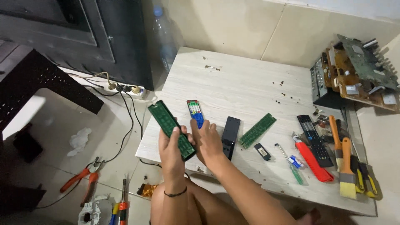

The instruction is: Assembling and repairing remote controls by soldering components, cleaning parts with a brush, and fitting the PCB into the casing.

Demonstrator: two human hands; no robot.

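The green remote-control board (172, 129), thin, light, stiff and judged fragile, is gripped by its long edges near the lower end in the left hand (173, 146), fingers closed around it, beside the loosely curled, empty right hand (207, 142).

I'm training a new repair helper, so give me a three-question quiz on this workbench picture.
1. True or false: the left hand holds the opened remote half with the green circuit board clear of the table.
2. Which lies nearest the right hand? A) the paintbrush B) the black remote shell C) the pliers
3. Fill in: the separate green circuit board lies on the table, to the ____ of the black remote shell as the camera sees it.

Key: 1 true; 2 B; 3 right.
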